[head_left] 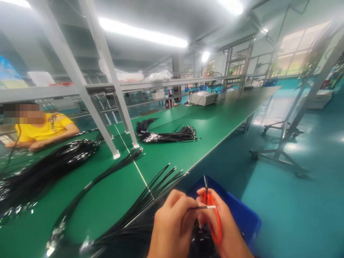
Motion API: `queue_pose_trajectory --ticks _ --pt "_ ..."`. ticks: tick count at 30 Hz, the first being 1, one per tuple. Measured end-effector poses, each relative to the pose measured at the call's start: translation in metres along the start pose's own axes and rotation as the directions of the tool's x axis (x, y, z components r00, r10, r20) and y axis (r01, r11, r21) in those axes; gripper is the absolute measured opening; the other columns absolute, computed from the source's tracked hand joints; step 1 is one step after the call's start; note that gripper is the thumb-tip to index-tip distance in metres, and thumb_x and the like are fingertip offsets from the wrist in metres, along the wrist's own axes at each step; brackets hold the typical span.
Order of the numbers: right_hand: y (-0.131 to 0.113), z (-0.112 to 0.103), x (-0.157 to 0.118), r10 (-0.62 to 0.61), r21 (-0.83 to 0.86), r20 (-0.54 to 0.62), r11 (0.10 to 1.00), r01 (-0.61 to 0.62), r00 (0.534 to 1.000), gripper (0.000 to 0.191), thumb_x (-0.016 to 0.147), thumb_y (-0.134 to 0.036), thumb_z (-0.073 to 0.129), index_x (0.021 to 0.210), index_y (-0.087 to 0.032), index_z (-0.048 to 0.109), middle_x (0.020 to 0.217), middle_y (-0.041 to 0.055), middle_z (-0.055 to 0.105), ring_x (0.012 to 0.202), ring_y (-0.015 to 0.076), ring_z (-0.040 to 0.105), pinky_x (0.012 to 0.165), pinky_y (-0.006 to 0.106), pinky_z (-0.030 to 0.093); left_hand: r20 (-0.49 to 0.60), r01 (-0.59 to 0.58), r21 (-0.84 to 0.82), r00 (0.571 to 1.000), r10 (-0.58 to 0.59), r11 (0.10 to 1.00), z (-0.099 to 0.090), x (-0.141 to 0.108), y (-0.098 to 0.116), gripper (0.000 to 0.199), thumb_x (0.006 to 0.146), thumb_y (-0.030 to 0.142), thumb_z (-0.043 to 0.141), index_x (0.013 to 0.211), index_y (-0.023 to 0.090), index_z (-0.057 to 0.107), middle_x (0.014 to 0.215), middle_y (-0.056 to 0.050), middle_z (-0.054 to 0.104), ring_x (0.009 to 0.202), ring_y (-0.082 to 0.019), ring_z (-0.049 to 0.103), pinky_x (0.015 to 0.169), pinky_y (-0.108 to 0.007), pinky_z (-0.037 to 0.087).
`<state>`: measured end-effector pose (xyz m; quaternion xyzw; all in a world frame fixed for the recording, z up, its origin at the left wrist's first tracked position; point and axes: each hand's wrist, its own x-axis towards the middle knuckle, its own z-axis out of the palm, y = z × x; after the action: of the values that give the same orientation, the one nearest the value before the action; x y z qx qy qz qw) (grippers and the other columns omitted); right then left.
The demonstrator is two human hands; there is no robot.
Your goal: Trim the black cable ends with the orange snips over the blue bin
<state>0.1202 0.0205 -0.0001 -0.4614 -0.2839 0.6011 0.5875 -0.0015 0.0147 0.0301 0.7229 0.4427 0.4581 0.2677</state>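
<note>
Between its thumb and fingers, my left hand (172, 222) pinches a black cable (198, 207) whose white tip points right. Close beside it, my right hand (223, 218) is closed round orange-handled scissors (218, 224), with the dark blades pointing up and away. The cable's white end crosses in front of the orange handle; I cannot tell whether they touch. Several loose black cables (161, 182) fan out over the table edge just left of my hands. Under my hands sits a blue bin (247, 216), partly hidden by them.
Black cable bundles (172, 135) lie on the green table (107, 208), one large heap (61, 157) at left. Metal shelf posts (120, 96) rise from the table. Across it sits a person in a yellow shirt (45, 125). A wheeled metal rack (279, 150) stands on the floor at right.
</note>
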Motion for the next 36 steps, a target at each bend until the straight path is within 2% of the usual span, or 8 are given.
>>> queue_pose_trajectory --ticks 4,7,10,16,25,32,34,36 --pt "-0.003 0.001 -0.011 -0.121 0.073 -0.107 0.989 0.130 0.987 0.035 0.062 -0.033 0.078 0.087 -0.022 0.056 0.063 -0.0041 0.060 0.048 0.0094 0.049 0.046 0.021 0.040 -0.008 0.187 -0.128 0.982 -0.190 0.974 -0.003 -0.005 -0.006 0.014 0.079 0.025 0.059 0.068 0.020 0.064 0.065 0.000 0.059 0.063 -0.015 0.054 0.059 -0.023 0.040" --pt "-0.007 0.006 -0.018 -0.191 0.091 -0.138 0.975 0.204 0.972 0.033 0.062 -0.029 0.078 0.086 -0.023 0.057 0.070 -0.0012 0.065 0.051 0.0112 0.053 0.048 0.023 0.043 0.082 0.313 -0.215 0.950 -0.302 0.925 -0.005 -0.008 -0.012 0.019 0.077 0.030 0.062 0.063 0.018 0.063 0.061 0.001 0.057 0.059 -0.014 0.051 0.055 -0.022 0.039" --pt "-0.011 0.011 -0.022 -0.243 0.102 -0.127 0.961 0.256 0.962 0.027 0.064 -0.024 0.076 0.085 -0.023 0.059 0.073 -0.0006 0.068 0.052 0.0118 0.056 0.051 0.024 0.046 0.188 0.389 -0.278 0.918 -0.348 0.878 -0.004 -0.010 -0.017 0.018 0.076 0.030 0.063 0.064 0.017 0.062 0.061 0.001 0.057 0.057 -0.014 0.050 0.053 -0.022 0.038" --pt "-0.014 0.014 -0.022 -0.259 0.162 -0.089 0.949 0.271 0.962 0.023 0.068 -0.018 0.071 0.086 -0.023 0.059 0.069 -0.0025 0.066 0.053 0.0129 0.058 0.055 0.025 0.048 0.153 0.397 -0.230 0.917 -0.370 0.889 -0.001 -0.012 -0.018 0.019 0.076 0.031 0.063 0.064 0.017 0.062 0.061 0.000 0.056 0.058 -0.014 0.049 0.055 -0.023 0.037" --pt "-0.013 0.013 -0.020 -0.238 0.146 -0.081 0.958 0.248 0.968 0.020 0.069 -0.016 0.069 0.084 -0.023 0.057 0.062 -0.0052 0.064 0.057 0.0122 0.061 0.067 0.026 0.049 0.067 0.346 -0.142 0.938 -0.339 0.928 0.004 -0.017 -0.018 0.021 0.077 0.031 0.062 0.062 0.017 0.063 0.059 0.000 0.054 0.056 -0.014 0.047 0.053 -0.023 0.035" --pt "-0.003 0.011 -0.018 -0.009 0.334 0.017 0.943 0.003 1.000 0.023 0.068 -0.020 0.072 0.088 -0.021 0.060 0.070 -0.0008 0.066 0.054 0.0121 0.058 0.052 0.023 0.047 0.166 0.396 -0.396 0.918 -0.360 0.828 0.005 -0.018 -0.019 0.016 0.082 0.034 0.058 0.077 0.019 0.060 0.071 -0.002 0.064 0.065 -0.017 0.057 0.062 -0.025 0.044" --pt "0.001 0.014 -0.018 0.000 0.339 0.016 0.941 -0.005 1.000 0.024 0.066 -0.022 0.074 0.086 -0.021 0.060 0.068 -0.0015 0.065 0.057 0.0127 0.058 0.054 0.023 0.049 0.154 0.380 -0.437 0.924 -0.349 0.815 0.006 -0.017 -0.015 0.018 0.083 0.037 0.056 0.082 0.020 0.059 0.072 -0.001 0.062 0.064 -0.016 0.057 0.060 -0.025 0.046" --pt "0.002 0.019 -0.021 -0.010 0.315 -0.005 0.949 0.011 1.000 0.025 0.065 -0.022 0.076 0.084 -0.022 0.060 0.067 -0.0023 0.063 0.060 0.0137 0.059 0.057 0.023 0.050 0.082 0.340 -0.437 0.937 -0.339 0.833 0.007 -0.014 -0.010 0.018 0.081 0.039 0.058 0.084 0.021 0.058 0.072 -0.001 0.059 0.063 -0.016 0.056 0.057 -0.025 0.046"
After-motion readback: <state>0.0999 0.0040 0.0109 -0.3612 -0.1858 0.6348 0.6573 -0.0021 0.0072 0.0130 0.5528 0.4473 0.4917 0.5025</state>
